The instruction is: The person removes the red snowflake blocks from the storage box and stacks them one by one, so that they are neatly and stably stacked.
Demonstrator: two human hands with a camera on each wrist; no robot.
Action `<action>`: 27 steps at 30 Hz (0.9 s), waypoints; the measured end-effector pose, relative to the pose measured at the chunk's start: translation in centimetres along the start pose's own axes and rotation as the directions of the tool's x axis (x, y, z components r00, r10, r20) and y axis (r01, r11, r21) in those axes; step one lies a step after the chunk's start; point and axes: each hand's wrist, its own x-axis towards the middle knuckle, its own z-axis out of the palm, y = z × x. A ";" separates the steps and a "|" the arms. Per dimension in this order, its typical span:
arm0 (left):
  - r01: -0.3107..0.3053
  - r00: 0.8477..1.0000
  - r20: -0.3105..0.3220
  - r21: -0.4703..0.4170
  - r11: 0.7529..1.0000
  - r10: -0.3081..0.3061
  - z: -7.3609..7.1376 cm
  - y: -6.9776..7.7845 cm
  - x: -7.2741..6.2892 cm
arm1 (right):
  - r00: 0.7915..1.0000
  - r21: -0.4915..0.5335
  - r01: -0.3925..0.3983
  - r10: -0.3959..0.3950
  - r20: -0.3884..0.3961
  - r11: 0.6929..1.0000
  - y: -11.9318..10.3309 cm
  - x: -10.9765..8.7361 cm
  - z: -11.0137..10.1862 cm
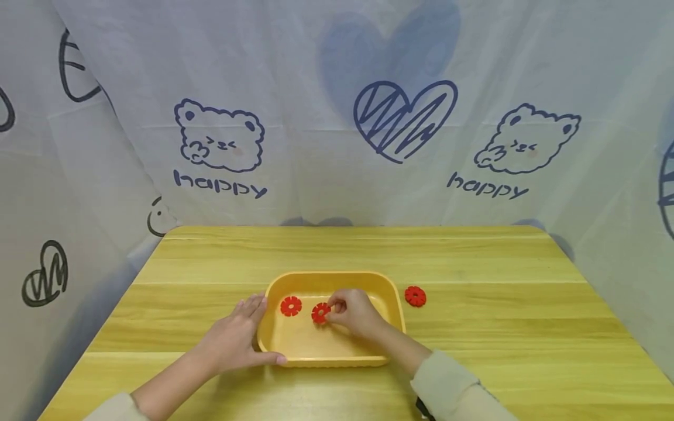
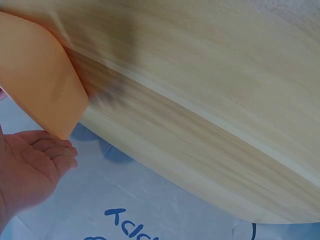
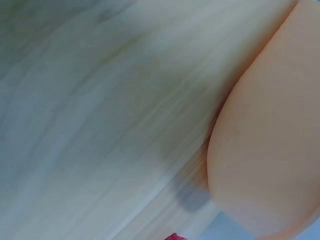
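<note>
Inside a shallow yellow plastic tray, my right hand pinches a red notched plastic disc between thumb and fingertips, low over the tray floor. Left of it, a similar red disc lies flat in the tray. My left hand rests against the tray's left side, fingers fairly straight along the wall and thumb stretched to the near left corner. In the left wrist view the left hand touches the rim of the tray with its fingertips. The right hand is out of the right wrist view.
A third red disc lies on the wooden table just right of the tray; a bit of this red disc peeks in at the right wrist view's bottom edge. A white printed curtain hangs behind the table and along both sides.
</note>
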 end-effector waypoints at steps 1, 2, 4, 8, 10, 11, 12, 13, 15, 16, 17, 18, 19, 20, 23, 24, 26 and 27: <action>-0.003 1.000 -0.001 0.002 1.000 0.003 0.0 0.0 0.0 | 1.000 0.003 0.002 -0.002 -0.005 1.000 0.0 -0.1 -0.1; -0.005 1.000 -0.002 0.002 1.000 0.005 0.1 0.0 0.0 | 1.000 0.011 0.004 -0.004 -0.010 1.000 0.1 -0.2 -0.2; -0.008 1.000 -0.002 0.004 1.000 0.008 0.2 0.0 0.0 | 1.000 0.022 0.006 -0.006 -0.018 1.000 0.1 -0.3 -0.4; -0.005 1.000 0.000 0.005 1.000 0.005 0.3 0.0 0.1 | 0.999 0.040 -0.009 0.011 -0.033 0.999 0.2 -0.7 -0.8; -0.003 1.000 0.002 0.006 1.000 0.003 0.3 0.0 0.1 | 0.999 0.041 -0.025 0.027 -0.042 0.999 0.2 -0.8 -1.0; -0.002 1.000 0.002 0.005 1.000 0.002 0.3 0.0 0.1 | 0.999 0.040 -0.025 0.027 -0.045 0.999 0.2 -0.9 -1.1; -0.002 1.000 0.001 0.006 1.000 0.002 0.3 0.0 0.1 | 0.998 0.041 -0.031 0.033 -0.047 0.999 0.2 -0.9 -1.2; -0.001 1.000 0.001 0.006 1.000 0.001 0.3 0.0 0.1 | 0.998 0.042 -0.034 0.036 -0.052 0.999 0.2 -1.0 -1.3; 0.001 1.000 0.001 0.004 1.000 -0.001 0.3 0.0 0.1 | 0.998 0.041 -0.033 0.035 -0.061 0.999 0.2 -1.1 -1.5; 0.001 1.000 0.000 0.004 1.000 -0.001 0.3 0.0 0.1 | 0.997 0.044 -0.031 0.034 -0.064 0.999 0.2 -1.2 -1.6; 0.002 1.000 0.000 0.004 1.000 -0.002 0.4 0.0 0.1 | 0.997 0.043 -0.030 0.033 -0.069 0.999 0.3 -1.2 -1.7; 0.003 1.000 0.000 0.005 1.000 -0.003 0.4 0.0 0.1 | 0.997 0.043 -0.032 0.035 -0.075 0.999 0.3 -1.3 -1.8; 0.003 1.000 0.000 0.005 1.000 -0.003 0.4 0.0 0.0 | 0.996 0.043 -0.032 0.035 -0.080 0.999 0.4 -1.3 -1.9; 0.003 1.000 -0.001 0.006 1.000 -0.003 0.4 0.0 0.0 | 0.996 0.045 -0.030 0.034 -0.083 0.999 0.4 -1.4 -2.0; 0.004 1.000 -0.005 0.008 1.000 -0.004 0.5 0.0 0.0 | 0.995 0.055 -0.037 0.042 -0.094 0.998 0.4 -1.5 -2.3; 0.004 1.000 -0.007 0.009 1.000 -0.004 0.5 0.0 -0.1 | 0.994 0.058 -0.037 0.042 -0.097 0.998 0.4 -1.6 -2.4; 0.004 1.000 -0.013 0.011 1.000 -0.003 0.6 0.0 -0.1 | 0.994 0.062 -0.037 0.043 -0.101 0.997 0.4 -1.7 -2.7; 0.003 1.000 -0.016 0.011 1.000 -0.003 0.6 0.0 -0.1 | 0.994 0.059 -0.033 0.039 -0.106 0.998 0.4 -1.8 -2.9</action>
